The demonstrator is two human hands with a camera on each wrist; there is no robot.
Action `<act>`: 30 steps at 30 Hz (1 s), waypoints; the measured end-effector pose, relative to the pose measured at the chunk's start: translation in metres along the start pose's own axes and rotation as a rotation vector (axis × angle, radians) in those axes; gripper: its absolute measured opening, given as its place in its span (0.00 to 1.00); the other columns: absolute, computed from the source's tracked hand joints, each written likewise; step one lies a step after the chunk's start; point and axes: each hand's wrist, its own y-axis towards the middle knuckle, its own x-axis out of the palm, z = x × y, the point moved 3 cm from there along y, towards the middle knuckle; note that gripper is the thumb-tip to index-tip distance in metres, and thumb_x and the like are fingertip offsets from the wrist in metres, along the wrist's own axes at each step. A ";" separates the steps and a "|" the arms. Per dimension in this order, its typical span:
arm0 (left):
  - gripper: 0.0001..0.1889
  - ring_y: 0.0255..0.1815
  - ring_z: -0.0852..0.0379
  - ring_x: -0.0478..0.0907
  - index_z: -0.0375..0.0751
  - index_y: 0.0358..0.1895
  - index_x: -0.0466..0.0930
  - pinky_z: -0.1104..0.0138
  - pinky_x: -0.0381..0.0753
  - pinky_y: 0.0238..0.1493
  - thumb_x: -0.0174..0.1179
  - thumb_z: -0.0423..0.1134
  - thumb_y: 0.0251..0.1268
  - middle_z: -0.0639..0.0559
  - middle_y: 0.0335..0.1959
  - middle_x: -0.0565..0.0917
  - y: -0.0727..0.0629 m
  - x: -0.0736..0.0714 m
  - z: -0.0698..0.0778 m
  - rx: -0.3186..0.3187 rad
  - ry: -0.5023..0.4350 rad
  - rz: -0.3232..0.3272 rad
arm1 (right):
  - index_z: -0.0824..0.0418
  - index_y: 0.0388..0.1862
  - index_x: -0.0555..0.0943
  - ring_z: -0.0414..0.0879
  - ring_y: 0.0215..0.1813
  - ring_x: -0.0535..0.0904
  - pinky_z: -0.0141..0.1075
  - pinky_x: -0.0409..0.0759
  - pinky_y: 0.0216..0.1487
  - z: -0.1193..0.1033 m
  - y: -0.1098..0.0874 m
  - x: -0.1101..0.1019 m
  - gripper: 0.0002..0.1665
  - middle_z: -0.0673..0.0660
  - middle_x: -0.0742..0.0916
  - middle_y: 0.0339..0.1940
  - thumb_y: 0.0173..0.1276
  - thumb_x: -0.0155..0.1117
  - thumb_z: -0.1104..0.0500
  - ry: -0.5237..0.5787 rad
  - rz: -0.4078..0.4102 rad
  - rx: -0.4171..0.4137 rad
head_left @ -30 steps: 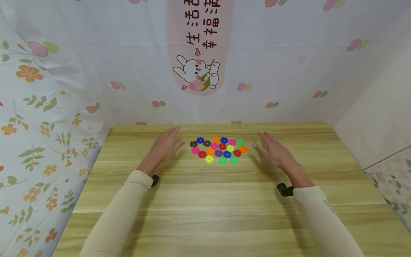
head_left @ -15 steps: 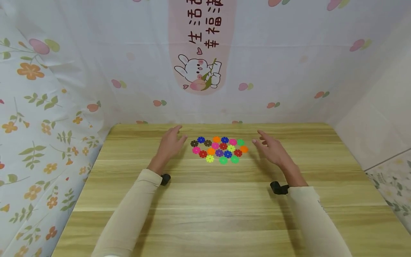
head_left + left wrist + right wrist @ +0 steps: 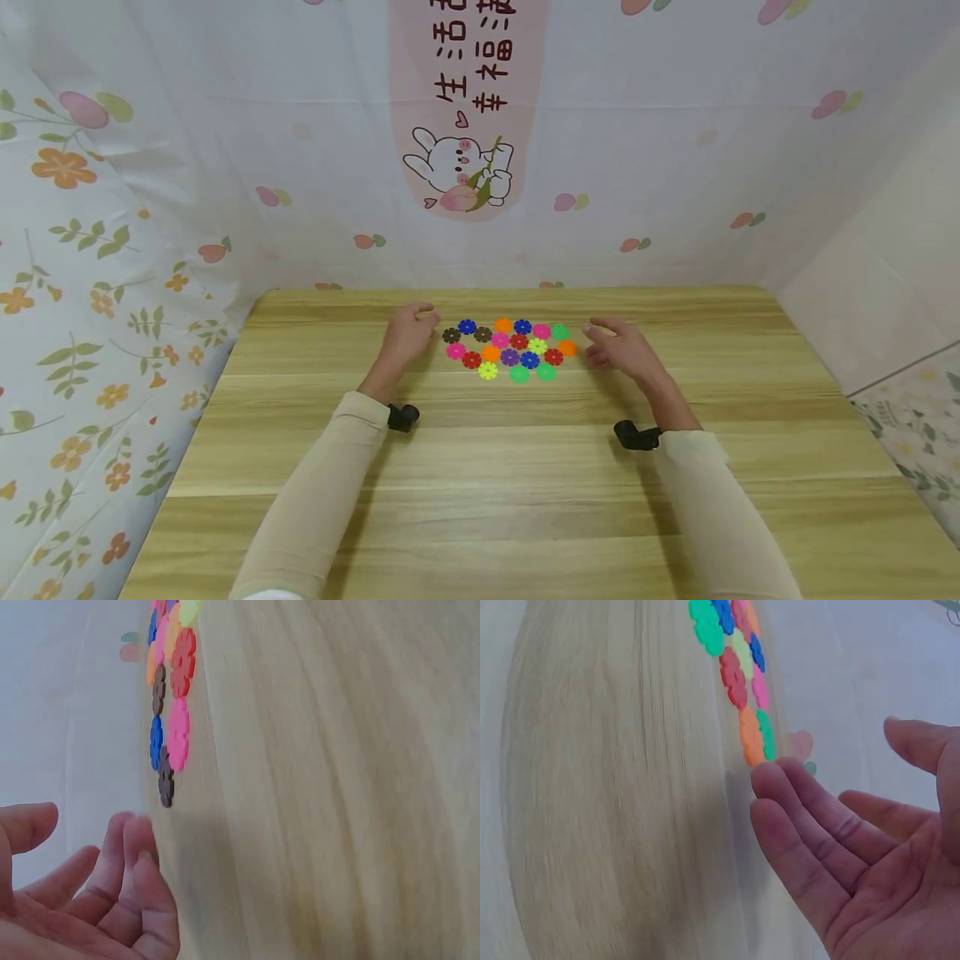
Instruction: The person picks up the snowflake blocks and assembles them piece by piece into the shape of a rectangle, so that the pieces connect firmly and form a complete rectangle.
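Several flower-shaped plastic discs, notched round the rim, lie flat in a close patch on the table. My left hand is just left of the patch, nearest a dark brown disc. In the left wrist view its fingers bend loosely, and nothing is in the palm. To the right of the patch is my right hand, nearest an orange disc. The right wrist view shows its palm bare and its fingers loosely bent, the fingertips close to that disc; whether they touch it I cannot tell.
The wooden table ends at a white printed cloth hanging behind it. A floral cloth hangs along the left side. Black wrist cameras, the left camera and the right camera, sit at the sleeve cuffs.
Both hands have drawn inward toward the patch, the left to the right and the right to the left. Their fingers bend more than before. The discs have stayed in place.
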 end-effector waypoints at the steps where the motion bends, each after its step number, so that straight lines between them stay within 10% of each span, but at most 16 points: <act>1: 0.25 0.36 0.44 0.82 0.41 0.70 0.67 0.57 0.83 0.39 0.51 0.46 0.75 0.36 0.42 0.84 0.000 0.001 -0.001 -0.020 -0.039 -0.015 | 0.64 0.75 0.59 0.57 0.41 0.86 0.44 0.85 0.46 0.001 0.001 0.001 0.38 0.72 0.84 0.48 0.77 0.50 0.44 0.011 -0.004 0.013; 7: 0.23 0.24 0.49 0.80 0.43 0.69 0.68 0.59 0.85 0.36 0.52 0.44 0.75 0.36 0.34 0.83 0.002 0.006 -0.006 -0.119 -0.172 -0.071 | 0.66 0.74 0.60 0.51 0.36 0.87 0.39 0.86 0.43 0.007 0.006 0.007 0.35 0.67 0.87 0.41 0.77 0.51 0.48 0.069 -0.035 0.074; 30: 0.18 0.18 0.53 0.83 0.45 0.64 0.75 0.67 0.83 0.21 0.51 0.41 0.76 0.40 0.26 0.85 0.013 0.014 -0.019 -0.166 -0.174 -0.147 | 0.65 0.68 0.69 0.42 0.27 0.85 0.33 0.84 0.34 0.021 0.021 0.024 0.26 0.54 0.87 0.28 0.76 0.52 0.55 0.141 -0.038 0.166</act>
